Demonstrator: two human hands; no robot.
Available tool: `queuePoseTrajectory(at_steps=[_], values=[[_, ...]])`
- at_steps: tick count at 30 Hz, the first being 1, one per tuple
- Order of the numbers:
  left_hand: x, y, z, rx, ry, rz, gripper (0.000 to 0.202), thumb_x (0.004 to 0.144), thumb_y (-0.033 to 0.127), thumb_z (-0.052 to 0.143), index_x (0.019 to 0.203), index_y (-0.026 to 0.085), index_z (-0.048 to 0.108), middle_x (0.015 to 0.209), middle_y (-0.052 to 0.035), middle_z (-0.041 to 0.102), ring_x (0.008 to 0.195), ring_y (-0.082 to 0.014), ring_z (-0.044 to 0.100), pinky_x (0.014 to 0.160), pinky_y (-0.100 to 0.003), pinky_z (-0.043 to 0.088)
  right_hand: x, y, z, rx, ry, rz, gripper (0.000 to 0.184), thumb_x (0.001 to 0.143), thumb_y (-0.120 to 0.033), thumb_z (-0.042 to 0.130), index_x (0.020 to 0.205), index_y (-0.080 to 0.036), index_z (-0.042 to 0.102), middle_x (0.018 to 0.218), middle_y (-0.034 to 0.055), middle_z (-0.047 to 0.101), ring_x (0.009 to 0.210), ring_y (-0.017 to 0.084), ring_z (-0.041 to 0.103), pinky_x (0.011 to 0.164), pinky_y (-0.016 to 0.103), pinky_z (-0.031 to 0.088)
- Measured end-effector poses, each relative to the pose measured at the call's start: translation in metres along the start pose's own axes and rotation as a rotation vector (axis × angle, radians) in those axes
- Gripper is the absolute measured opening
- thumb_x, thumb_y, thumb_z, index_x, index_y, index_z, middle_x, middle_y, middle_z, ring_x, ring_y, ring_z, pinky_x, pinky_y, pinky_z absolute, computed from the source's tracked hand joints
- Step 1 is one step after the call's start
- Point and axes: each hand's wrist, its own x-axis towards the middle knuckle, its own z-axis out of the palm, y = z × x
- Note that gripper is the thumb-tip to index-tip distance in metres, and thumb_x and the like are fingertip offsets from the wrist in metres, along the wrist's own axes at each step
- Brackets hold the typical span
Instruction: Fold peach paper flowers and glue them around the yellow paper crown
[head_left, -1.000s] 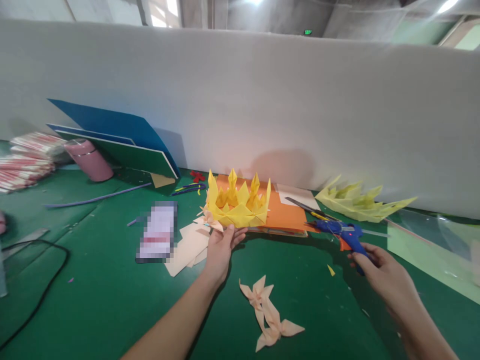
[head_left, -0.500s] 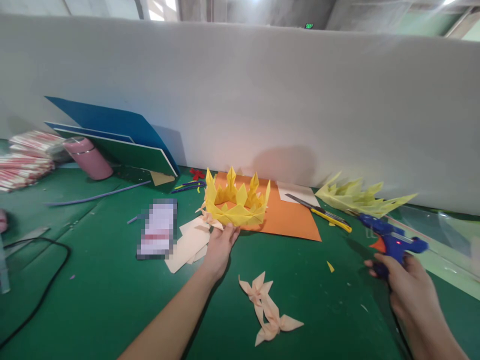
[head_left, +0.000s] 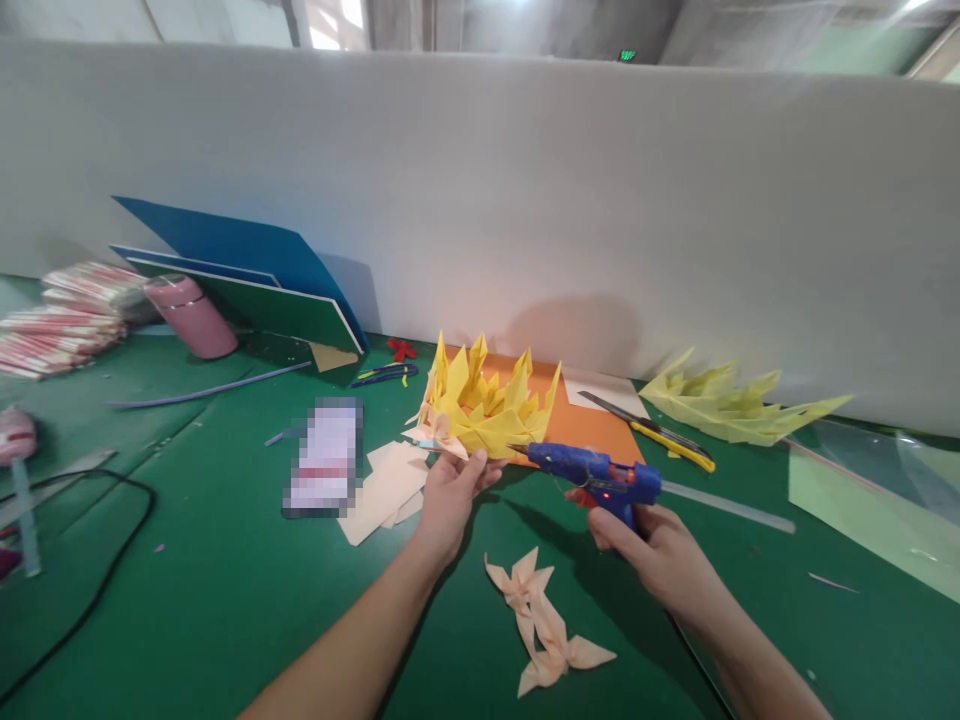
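Observation:
A yellow folded-paper crown (head_left: 495,425) is in my left hand (head_left: 452,500), whose fingers are closed at its lower front edge. Pale pink paper flowers (head_left: 439,432) are on the crown's left side. My right hand (head_left: 660,555) is wrapped round the handle of a blue glue gun (head_left: 592,470), with a clear glue stick (head_left: 735,508) poking out of its back. The gun's nozzle points left, close to the crown's lower right front; I cannot tell whether it touches. Nearer to me, loose pink paper flowers (head_left: 551,640) lie on the green table.
Orange paper (head_left: 600,435) lies behind the crown, with a yellow utility knife (head_left: 671,443) to its right. A pale yellow folded-paper piece (head_left: 735,400) rests by the white partition. Left are pink paper strips (head_left: 382,490), a phone (head_left: 324,455), a pink bottle (head_left: 193,318) and a black cable (head_left: 112,570).
My right hand has brought the glue gun left, from the table's right side to the crown. My left hand has lifted and turned the crown slightly, showing more of its pink flowers.

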Motion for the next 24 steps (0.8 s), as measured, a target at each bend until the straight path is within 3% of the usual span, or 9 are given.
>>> queuePoseTrajectory(at_steps=[3,7,12,19,24], values=[[0.0,0.0,0.0,0.012,-0.008,0.016,0.027,0.063,0.018,0.078,0.085,0.014,0.062,0.076,-0.0032,0.071,0.065,-0.0127,0.068,0.061,-0.021,0.054,0.0,0.002,0.011,-0.134,0.063,-0.123,0.03,0.069,-0.051,0.06,0.076,-0.023,0.069,0.073,0.0052,0.069,0.07,0.026,0.061,0.068,0.038,0.047],[0.0,0.0,0.0,0.007,-0.007,0.035,0.029,0.063,0.018,0.077,0.087,0.014,0.061,0.077,-0.0028,0.072,0.065,-0.0131,0.069,0.06,-0.02,0.055,0.001,0.003,0.019,-0.259,0.121,-0.184,0.03,0.072,-0.053,0.056,0.072,-0.025,0.067,0.07,0.0065,0.068,0.067,0.028,0.061,0.064,0.039,0.046],[0.001,-0.002,-0.001,0.008,-0.004,0.05,0.031,0.063,0.02,0.078,0.088,0.014,0.06,0.072,-0.0012,0.07,0.062,-0.0132,0.068,0.059,-0.021,0.055,0.003,-0.002,0.019,-0.401,0.046,-0.281,0.034,0.08,-0.051,0.045,0.079,-0.024,0.066,0.077,0.0073,0.069,0.074,0.027,0.063,0.065,0.034,0.047],[0.001,0.0,0.0,-0.015,0.004,0.037,0.034,0.063,0.018,0.077,0.091,0.015,0.059,0.08,-0.0028,0.072,0.067,-0.0137,0.07,0.058,-0.019,0.056,0.001,0.004,0.02,-0.468,0.097,-0.279,0.036,0.083,-0.051,0.041,0.076,-0.023,0.063,0.071,0.0062,0.067,0.067,0.025,0.062,0.058,0.031,0.045],[0.002,-0.001,0.0,-0.011,0.011,0.035,0.029,0.065,0.017,0.076,0.09,0.014,0.06,0.079,-0.004,0.072,0.066,-0.0139,0.07,0.059,-0.019,0.056,-0.002,0.009,0.023,-0.492,0.051,-0.309,0.038,0.084,-0.052,0.039,0.074,-0.024,0.062,0.07,0.0064,0.066,0.064,0.023,0.061,0.056,0.03,0.044]])
